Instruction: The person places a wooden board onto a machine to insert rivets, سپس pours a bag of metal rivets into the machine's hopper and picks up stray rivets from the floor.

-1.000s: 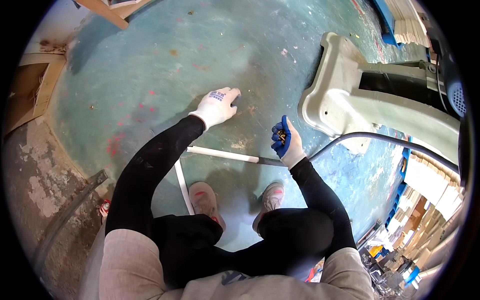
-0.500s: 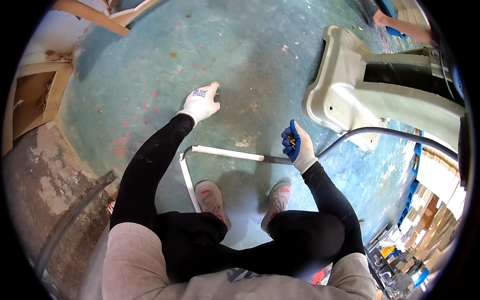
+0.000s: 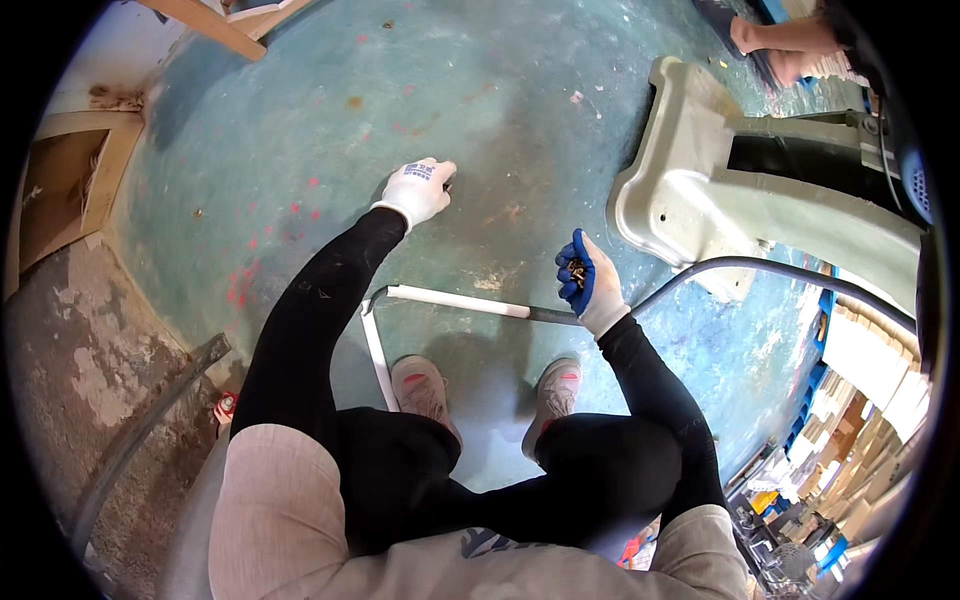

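The person squats on a worn teal-green painted concrete floor (image 3: 300, 130), both shoes visible below the knees. The left hand (image 3: 420, 190), in a white knit glove, reaches far forward and presses its curled fingertips to the floor; whether they pinch anything cannot be told, as the fingertips hide the contact point. Compared with the picture half a second earlier, this hand sits at almost the same spot on the floor, with the fingers now bent further downward.

The right hand (image 3: 585, 280), in a white glove with a blue coated palm, is held palm up and cupped, to the right of the left hand and nearer the body. A small cluster of brass-coloured metal pieces (image 3: 576, 270) lies in the cupped palm; the fingers are curled around them without closing fully. This hand has stayed in the same place and pose since the earlier pictures.

Just below the right hand, a white straight plastic tube (image 3: 460, 300) lies on the floor, running left to right and joining a dark grey curved hose (image 3: 760, 268) that sweeps away to the right. A second white tube (image 3: 376, 355) runs from its left end toward the left shoe.

To the far right stands a pale grey-green cast machine base (image 3: 690, 190). Beyond it, at the far edge, another person's bare forearm (image 3: 785, 35) is in view.
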### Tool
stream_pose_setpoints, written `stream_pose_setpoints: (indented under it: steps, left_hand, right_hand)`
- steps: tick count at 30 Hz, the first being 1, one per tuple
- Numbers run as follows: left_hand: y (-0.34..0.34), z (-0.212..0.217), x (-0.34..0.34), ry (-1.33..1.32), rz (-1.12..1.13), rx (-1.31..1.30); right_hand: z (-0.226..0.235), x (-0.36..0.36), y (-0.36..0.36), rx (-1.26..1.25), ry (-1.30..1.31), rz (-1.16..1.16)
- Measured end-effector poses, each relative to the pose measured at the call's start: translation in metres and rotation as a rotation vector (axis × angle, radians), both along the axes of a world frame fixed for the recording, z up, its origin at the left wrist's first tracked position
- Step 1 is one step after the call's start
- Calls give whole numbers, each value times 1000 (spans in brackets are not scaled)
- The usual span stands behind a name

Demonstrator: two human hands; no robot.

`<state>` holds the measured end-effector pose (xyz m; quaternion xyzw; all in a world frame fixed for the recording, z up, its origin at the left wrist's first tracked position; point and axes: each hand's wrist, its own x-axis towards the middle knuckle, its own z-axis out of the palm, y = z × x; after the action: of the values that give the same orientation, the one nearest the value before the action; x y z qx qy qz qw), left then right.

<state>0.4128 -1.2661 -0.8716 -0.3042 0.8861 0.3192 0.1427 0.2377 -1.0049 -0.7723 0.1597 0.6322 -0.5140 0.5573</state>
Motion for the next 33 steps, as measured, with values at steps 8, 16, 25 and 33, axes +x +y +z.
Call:
stream_pose_setpoints:
  steps: [8,16,25,33]
  left_hand:
    - [15,97,12,606,40,258]
    - [22,225,19,650,-210,88]
    - [-47,218,112,876,144,100]
    - [-138,59,305,305,985,-364]
  right_hand:
    - [29,30,-26,67,110,4]
    - [82,55,-109,-597,330,393]
    - [72,114,-231,-530,-30,388]
    - [36,131,-267,-220,-524,438]
